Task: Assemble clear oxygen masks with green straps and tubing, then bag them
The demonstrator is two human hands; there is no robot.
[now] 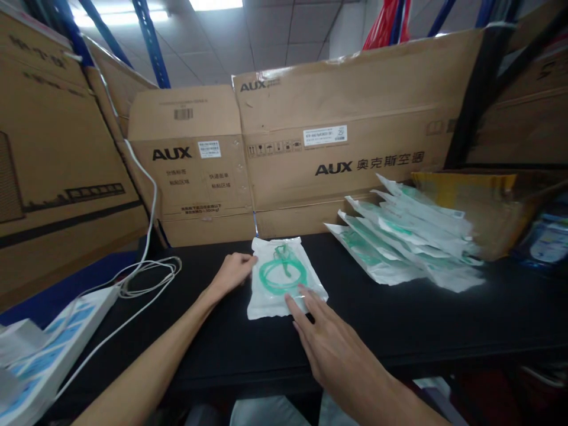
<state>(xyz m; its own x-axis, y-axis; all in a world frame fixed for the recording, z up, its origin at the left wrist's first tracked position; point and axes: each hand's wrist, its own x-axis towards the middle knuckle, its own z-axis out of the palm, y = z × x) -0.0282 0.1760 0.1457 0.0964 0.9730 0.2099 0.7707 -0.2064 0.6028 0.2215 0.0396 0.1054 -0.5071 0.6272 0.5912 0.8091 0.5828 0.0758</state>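
A white sealed pouch point(268, 305) with a see-through front lies flat on the black tabletop, a coil of green tubing point(261, 278) visible inside. My left hand point(234, 272) is at the pouch's left edge with its fingers curled closed against it; the fingertips are partly hidden. Over the lower right corner, my right hand point(328, 334) rests with fingers stretched out and slightly apart, the fingertips touching the pouch. To the right, several similar pouches point(399, 236) lie in a leaning, overlapping pile.
Cardboard panels point(284, 183) wall off the back, and another cardboard sheet point(57, 136) stands at the left. A white power strip point(66, 337) with a looped white cable point(153, 195) lies on the left. Behind the pile are an open carton point(497, 219) and a blue bottle point(548, 236).
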